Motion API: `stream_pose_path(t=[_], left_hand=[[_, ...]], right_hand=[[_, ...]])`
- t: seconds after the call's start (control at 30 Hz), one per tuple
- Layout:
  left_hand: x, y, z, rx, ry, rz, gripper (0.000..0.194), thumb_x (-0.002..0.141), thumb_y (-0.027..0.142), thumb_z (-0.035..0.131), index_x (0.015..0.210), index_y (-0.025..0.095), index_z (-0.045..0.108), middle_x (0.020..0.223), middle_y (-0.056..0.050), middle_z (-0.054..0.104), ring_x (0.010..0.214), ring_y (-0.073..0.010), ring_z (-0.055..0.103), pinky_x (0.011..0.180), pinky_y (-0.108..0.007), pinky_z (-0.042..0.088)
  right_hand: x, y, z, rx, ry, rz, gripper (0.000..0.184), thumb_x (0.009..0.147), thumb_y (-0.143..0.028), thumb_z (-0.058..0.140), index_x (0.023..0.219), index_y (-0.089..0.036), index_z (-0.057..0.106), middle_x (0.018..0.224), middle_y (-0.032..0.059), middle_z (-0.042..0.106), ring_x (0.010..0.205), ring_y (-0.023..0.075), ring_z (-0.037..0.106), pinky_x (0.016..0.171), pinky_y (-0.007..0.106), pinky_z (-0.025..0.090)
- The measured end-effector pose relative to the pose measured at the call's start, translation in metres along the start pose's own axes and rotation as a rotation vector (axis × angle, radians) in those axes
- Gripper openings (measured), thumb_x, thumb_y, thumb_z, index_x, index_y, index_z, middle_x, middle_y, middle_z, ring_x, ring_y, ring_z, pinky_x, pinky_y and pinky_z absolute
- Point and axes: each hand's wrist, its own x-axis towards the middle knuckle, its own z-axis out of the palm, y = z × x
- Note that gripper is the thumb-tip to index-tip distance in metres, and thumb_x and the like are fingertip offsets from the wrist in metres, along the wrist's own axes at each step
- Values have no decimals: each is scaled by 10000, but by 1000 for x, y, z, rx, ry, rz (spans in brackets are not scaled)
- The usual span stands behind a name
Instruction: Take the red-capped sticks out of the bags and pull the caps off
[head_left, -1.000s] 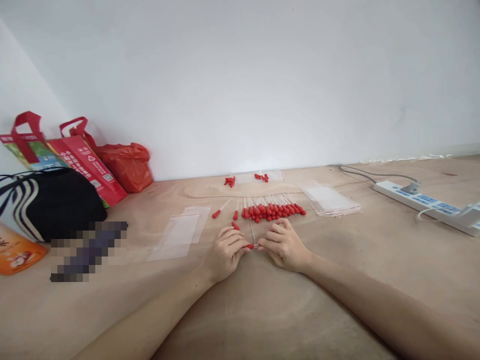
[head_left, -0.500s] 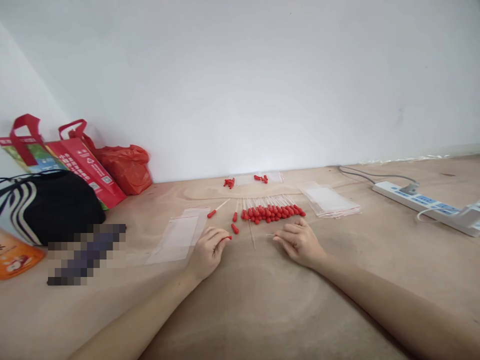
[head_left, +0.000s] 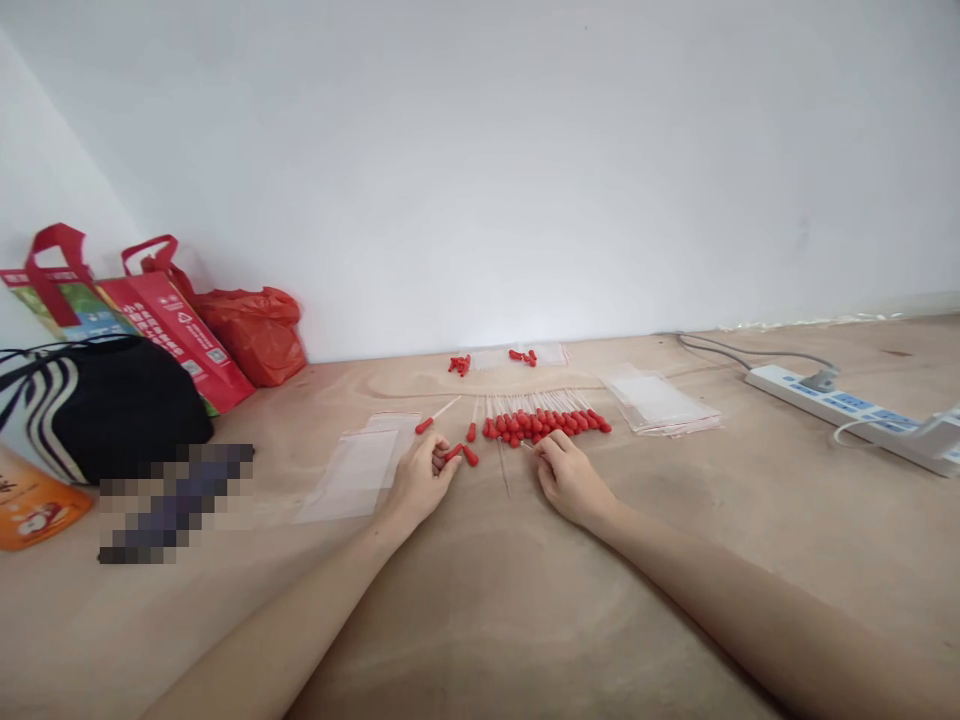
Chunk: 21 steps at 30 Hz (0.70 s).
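Between my left hand's (head_left: 421,478) closed fingers is a red rubber bulb (head_left: 453,453), held low over the table. A second loose bulb (head_left: 470,456) lies right beside it. My right hand (head_left: 571,478) pinches a thin clear glass tube (head_left: 527,445) near the front of the dropper row; most of the tube is hidden by the fingers. One more glass tube (head_left: 505,472) rests on the table between my hands. Beyond them, several droppers (head_left: 551,422) with red bulbs lie side by side, glass ends away from me. A single dropper (head_left: 426,425) lies apart to the left.
Clear zip bags (head_left: 352,470) lie left, and another stack of bags (head_left: 660,402) sits right. Farther back are small piles of red bulbs (head_left: 460,365). A white power strip (head_left: 847,405) with cables is at right. Shopping bags (head_left: 169,320) and a black bag (head_left: 127,410) stand left.
Both hands have moved slightly forward, away from me, and the right hand has also shifted left. The left still holds the bulb, now beside the loose one; the right keeps the glass tube.
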Motion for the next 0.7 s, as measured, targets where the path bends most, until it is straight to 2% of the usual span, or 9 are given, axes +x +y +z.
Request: stream_pose_path(t=[0.17, 0.27, 0.37, 0.47, 0.53, 0.63, 0.7], left_hand=[[1, 1, -3, -116, 8, -44, 273, 721, 404, 515, 856, 166, 509, 722, -26, 586, 617, -140, 569, 579, -263, 483], [2, -4, -5, -205, 46, -80, 256, 748, 374, 462, 874, 160, 519, 743, -40, 603, 684, -155, 596, 611, -265, 492], [2, -9, -6, -223, 76, -77, 232, 724, 323, 480, 879, 157, 525, 742, -37, 604, 658, -150, 595, 608, -264, 494], [4, -12, -10, -82, 148, -5, 176, 712, 271, 481, 837, 166, 546, 783, -48, 606, 712, -171, 581, 655, -295, 486], [8, -15, -15, 86, 191, 57, 151, 719, 241, 466, 814, 176, 564, 842, -59, 609, 822, -200, 561, 747, -333, 459], [21, -24, -20, 286, 158, 71, 184, 730, 220, 461, 869, 186, 578, 953, -65, 609, 967, -224, 515, 865, -358, 393], [32, -30, -20, 344, 107, 32, 201, 722, 242, 493, 892, 193, 588, 976, -69, 615, 977, -238, 515, 865, -361, 386]], right_hand=[[4, -3, 5, 29, -1, 14, 167, 736, -49, 391, 768, -159, 513, 840, 68, 454, 749, 150, 501, 701, 293, 454], [4, -6, 2, 79, -49, -13, 134, 754, -103, 429, 811, -156, 538, 871, 69, 460, 754, 142, 504, 697, 284, 458], [2, -11, -4, 109, -128, -15, 135, 751, -181, 488, 866, -153, 551, 911, 74, 468, 725, 133, 501, 664, 282, 462], [1, -15, -10, 115, -197, -4, 214, 741, -218, 516, 937, -141, 550, 956, 88, 471, 710, 130, 497, 649, 284, 467], [1, -16, -12, 109, -216, -8, 253, 741, -221, 520, 976, -133, 547, 982, 100, 471, 778, 149, 503, 701, 294, 468], [0, -17, -13, 101, -208, -31, 333, 738, -290, 551, 1030, -130, 539, 1014, 112, 474, 933, 196, 485, 818, 336, 443], [-1, -17, -14, 107, -192, -46, 421, 725, -355, 575, 1082, -139, 519, 1033, 115, 476, 988, 215, 470, 863, 363, 424]])
